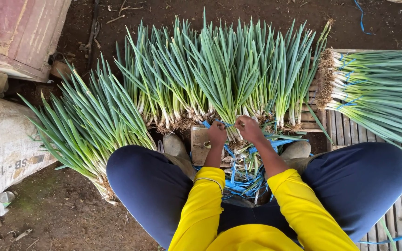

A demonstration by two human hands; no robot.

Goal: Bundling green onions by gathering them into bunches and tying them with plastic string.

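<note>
Tying step, judged: left hand (217, 133) and right hand (248, 128) both pinched on thin blue plastic strip (224, 123) across green-and-white spring onion bunch (224, 83); next needs tension.

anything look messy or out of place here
Mostly tidy: the scallion bundles stand in a neat fan. The one untidy spot is the tangle of blue strips heaped loosely between the boots, under the left hand and right hand. A stray blue strip also trails over the slats at bottom right.
</note>
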